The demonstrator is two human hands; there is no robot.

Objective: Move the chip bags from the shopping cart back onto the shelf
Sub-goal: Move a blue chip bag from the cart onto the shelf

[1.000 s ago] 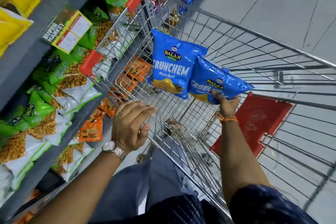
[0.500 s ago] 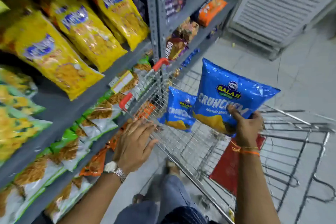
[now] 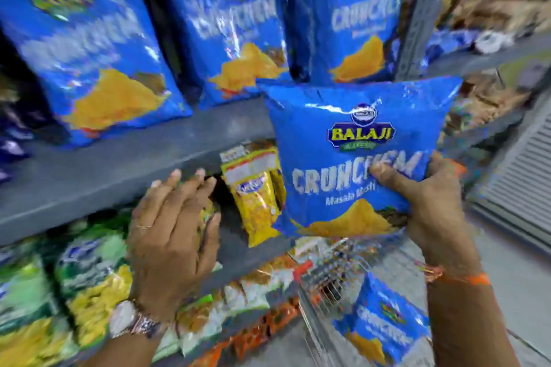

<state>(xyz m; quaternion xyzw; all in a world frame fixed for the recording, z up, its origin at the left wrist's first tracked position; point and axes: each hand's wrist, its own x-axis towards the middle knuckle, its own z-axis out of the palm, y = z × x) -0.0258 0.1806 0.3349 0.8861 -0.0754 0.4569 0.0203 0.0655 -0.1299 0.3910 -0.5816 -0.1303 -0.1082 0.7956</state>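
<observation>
Because the head view is smeared by motion, much of the surroundings is hard to read: the three blue bags (image 3: 232,30) standing in a row on the grey shelf (image 3: 125,164) show only blurred lettering, and the green and yellow packets (image 3: 89,286) on the lower shelf are reduced to patches of colour. The shopping cart (image 3: 325,286) is seen only as a blurred patch of wire at the bottom edge, partly covered by the right forearm. A second blue bag (image 3: 384,322) lies inside it, with its right part hidden behind that forearm. The upright post (image 3: 423,9) at the right end of the shelf is cut off at the top edge.

The held chip bag (image 3: 351,158) is shown sharply. It is blue and glossy, puffed with air, printed "BALAJI" and "CRUNCHEM", with a yellow chip pictured near its lower edge. It is held upright in front of the shelf's front edge, near the right end, below the row of matching bags. Its lower right corner is covered by the right hand (image 3: 429,202), whose grip is closed on the bag, thumb across the front.

The left hand (image 3: 173,232) is spread flat with nothing in its grip, its fingertips reaching the shelf's front edge. A yellow packet (image 3: 256,194) hangs between the two hands.
</observation>
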